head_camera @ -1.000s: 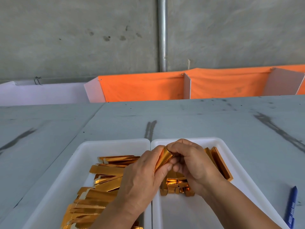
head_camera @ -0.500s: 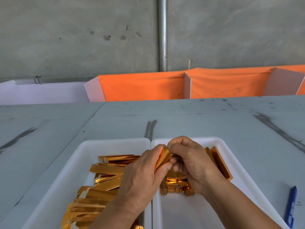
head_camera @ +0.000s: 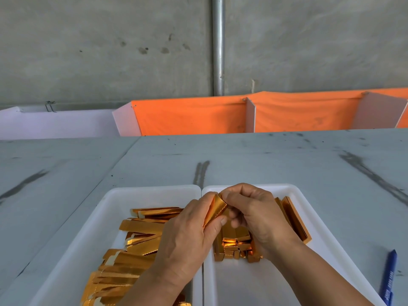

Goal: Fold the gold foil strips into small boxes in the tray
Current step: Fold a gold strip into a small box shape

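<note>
**A:** Where was the gold foil strip [head_camera: 215,209] held, and which way was it pointed?

**B:** It was held in the air over the seam between the two white trays, close to their far rims. Its long axis was set from about 7 o'clock to 1 o'clock, with the upper end turned toward the far side of the table [head_camera: 265,162]. The foil was bent along its length into a shallow trough.

**A:** How was it gripped?

**B:** It was pinched from both sides. The left hand [head_camera: 187,237] was closed on its 9 o'clock edge, with the thumb pressed near the lower end. The upper end was covered from 3 o'clock by the curled fingers [head_camera: 240,195] of the right hand [head_camera: 258,217].

**A:** What was seen around it?

**B:** A heap of flat gold strips [head_camera: 136,250] was seen in the left tray [head_camera: 123,195], at 8 o'clock from the hands, partly hidden by the left hand and forearm. In the right tray [head_camera: 293,191], small folded boxes [head_camera: 236,246] were bunched at 5 o'clock under the right hand, and much of that pile was blocked from view. Longer gold pieces [head_camera: 295,219] were leaned near that tray's right wall at 3 o'clock.

**A:** And outside the trays?

**B:** A blue pen [head_camera: 389,277] was laid on the table at 4 o'clock, beside the right tray. At 12 o'clock, beyond the table, an orange cloth [head_camera: 192,115] was stretched below a concrete wall with a metal pipe [head_camera: 218,45].
</note>
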